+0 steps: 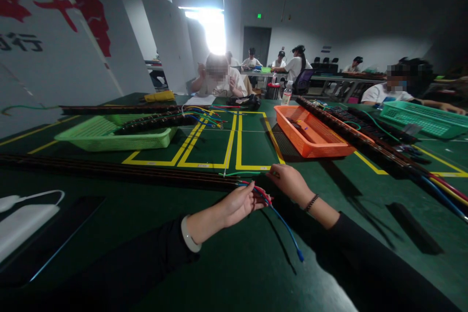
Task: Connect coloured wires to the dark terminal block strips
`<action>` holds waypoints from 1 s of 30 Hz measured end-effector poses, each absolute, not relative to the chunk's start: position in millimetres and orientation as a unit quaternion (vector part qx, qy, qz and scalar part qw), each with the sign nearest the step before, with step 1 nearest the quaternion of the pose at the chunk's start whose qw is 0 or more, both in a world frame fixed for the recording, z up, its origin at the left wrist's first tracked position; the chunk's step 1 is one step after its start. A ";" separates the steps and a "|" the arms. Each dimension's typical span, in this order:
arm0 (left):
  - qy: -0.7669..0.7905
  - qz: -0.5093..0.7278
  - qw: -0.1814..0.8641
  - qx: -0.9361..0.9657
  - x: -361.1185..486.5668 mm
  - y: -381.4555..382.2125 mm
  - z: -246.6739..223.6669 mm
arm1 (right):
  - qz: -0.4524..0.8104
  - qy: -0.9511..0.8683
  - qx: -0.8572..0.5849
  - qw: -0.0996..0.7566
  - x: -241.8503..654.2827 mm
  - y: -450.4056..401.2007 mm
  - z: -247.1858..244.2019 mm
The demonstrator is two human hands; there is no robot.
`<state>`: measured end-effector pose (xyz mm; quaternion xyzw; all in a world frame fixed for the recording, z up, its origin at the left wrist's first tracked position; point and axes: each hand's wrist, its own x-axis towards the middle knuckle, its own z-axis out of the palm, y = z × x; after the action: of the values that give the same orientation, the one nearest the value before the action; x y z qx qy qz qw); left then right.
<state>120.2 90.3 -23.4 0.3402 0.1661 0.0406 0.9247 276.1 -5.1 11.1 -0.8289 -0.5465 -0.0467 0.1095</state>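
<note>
My left hand (239, 204), palm partly up, closes its thumb and fingers around a few thin wires. Among them a red wire (262, 192) and a blue wire (287, 224) show; the blue one hangs past the fingers and ends in a blue tip. These wires come out of the right end of a long dark harness (146, 173) lying across the table. My right hand (290, 184) is closed in a pinch just above and to the right. A green wire (243, 173) runs into its fingertips, which are partly hidden.
A green basket (117, 144) holding wire bundles stands at the left, an orange basket (325, 150) at the right. Another long harness (365, 144) rests over the orange basket. A black strip (415, 228) lies at right, a dark tablet-like panel (54, 234) at left. Several people sit beyond.
</note>
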 end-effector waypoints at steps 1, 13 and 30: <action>0.163 0.043 0.925 0.340 120.2 90.4 -24.3 | -0.048 -0.553 -0.824 0.119 277.9 -3.5 4.1; 0.164 0.041 0.933 0.319 121.9 92.9 -27.7 | 0.009 -0.556 -0.817 0.154 247.1 -12.2 36.2; 0.193 0.048 0.916 0.350 119.2 91.0 -24.9 | -0.006 -0.550 -0.835 -0.018 239.8 -16.4 39.5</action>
<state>119.2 91.0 -24.9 0.3495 0.1933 0.0482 0.9155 239.8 -16.4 39.5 -0.8349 -0.5501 -0.0056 -0.0182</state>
